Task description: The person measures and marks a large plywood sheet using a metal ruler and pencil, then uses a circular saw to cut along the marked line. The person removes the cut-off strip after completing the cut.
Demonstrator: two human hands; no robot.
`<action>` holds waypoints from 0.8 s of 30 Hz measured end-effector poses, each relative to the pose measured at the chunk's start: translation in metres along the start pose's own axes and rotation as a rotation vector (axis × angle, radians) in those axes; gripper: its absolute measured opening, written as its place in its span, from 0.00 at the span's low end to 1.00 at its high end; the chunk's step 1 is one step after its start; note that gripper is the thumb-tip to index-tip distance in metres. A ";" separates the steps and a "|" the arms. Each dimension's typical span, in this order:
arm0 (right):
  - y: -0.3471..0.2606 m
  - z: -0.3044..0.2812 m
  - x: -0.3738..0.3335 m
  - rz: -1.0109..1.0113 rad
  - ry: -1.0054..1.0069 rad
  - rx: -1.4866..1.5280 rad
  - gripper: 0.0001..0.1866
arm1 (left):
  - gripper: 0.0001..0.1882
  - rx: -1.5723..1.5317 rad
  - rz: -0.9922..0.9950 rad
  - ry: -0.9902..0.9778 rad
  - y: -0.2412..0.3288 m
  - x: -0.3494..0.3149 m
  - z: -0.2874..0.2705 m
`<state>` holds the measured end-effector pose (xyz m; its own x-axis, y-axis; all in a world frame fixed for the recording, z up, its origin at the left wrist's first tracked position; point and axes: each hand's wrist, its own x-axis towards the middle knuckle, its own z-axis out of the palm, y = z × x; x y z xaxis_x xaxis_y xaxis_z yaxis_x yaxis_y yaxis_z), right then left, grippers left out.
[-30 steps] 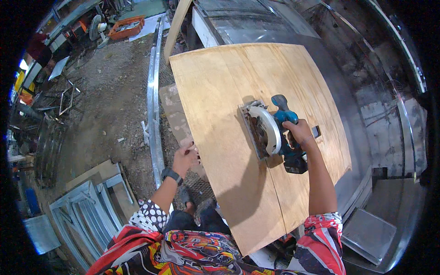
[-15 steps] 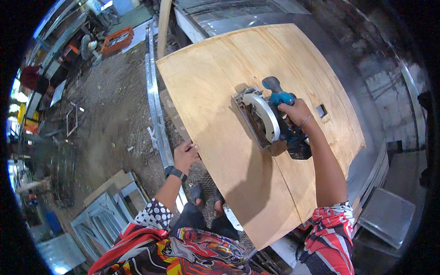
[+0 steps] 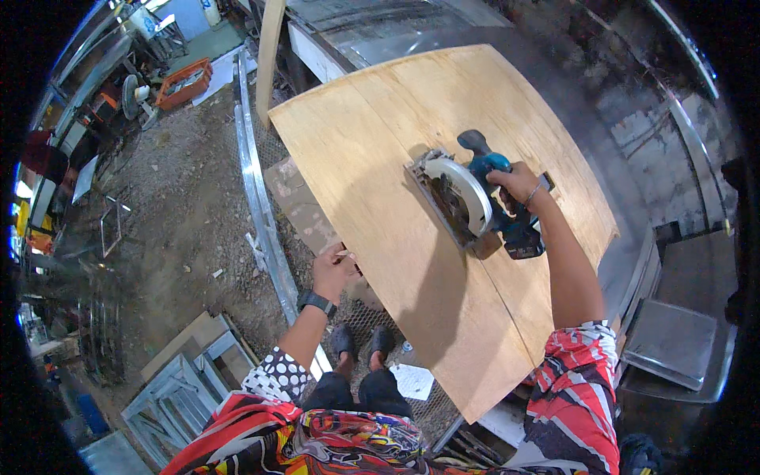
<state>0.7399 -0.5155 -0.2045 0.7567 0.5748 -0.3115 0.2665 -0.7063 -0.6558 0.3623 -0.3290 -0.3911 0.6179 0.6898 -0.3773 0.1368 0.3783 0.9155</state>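
Note:
A large plywood sheet (image 3: 380,214) lies in front of me, with a straight slit running from its near edge up to a cordless circular saw (image 3: 459,194). The saw rests on the sheet, its silver guard on the left and its black battery toward me. Wrapped round its teal and black handle is my right hand (image 3: 520,187); the blade's lower part is hidden. At the sheet's left edge, my left hand (image 3: 332,273) is closed with curled fingers gripping the edge. A faint line continues on the wood beyond the saw.
Long metal profiles (image 3: 257,174) lie on the gravel floor to the left. Metal frames (image 3: 178,396) lean at lower left. Farther off are an orange crate (image 3: 184,83) and a fan (image 3: 131,96). A metal box (image 3: 669,344) stands at right, by a wall (image 3: 673,158).
My view has shifted a little, showing more of my feet. The saw sits slightly farther right in view, still on the slit. My left hand stays by the sheet's left edge.

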 end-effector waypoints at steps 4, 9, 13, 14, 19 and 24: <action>0.023 -0.001 0.022 0.009 -0.030 0.022 0.22 | 0.20 -0.102 -0.018 -0.024 -0.024 0.018 0.011; 0.033 -0.001 0.022 -0.009 -0.047 0.055 0.23 | 0.20 -0.134 -0.051 -0.015 -0.039 0.034 0.022; 0.023 0.006 0.008 -0.095 0.040 0.142 0.17 | 0.20 -0.214 -0.004 -0.054 -0.048 0.029 0.019; 0.013 0.008 0.002 -0.071 0.015 0.121 0.17 | 0.20 -0.273 0.033 -0.082 -0.052 0.029 0.008; -0.006 0.032 -0.020 -0.030 -0.017 -0.015 0.28 | 0.21 -0.106 0.019 -0.092 -0.034 0.008 -0.040; -0.030 0.040 -0.028 -0.036 -0.027 -0.001 0.29 | 0.21 -0.088 -0.022 -0.054 -0.021 0.000 -0.054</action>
<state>0.6868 -0.4940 -0.2035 0.7302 0.6106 -0.3065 0.2937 -0.6856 -0.6661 0.3183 -0.3035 -0.4175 0.6566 0.6474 -0.3868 0.0837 0.4472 0.8905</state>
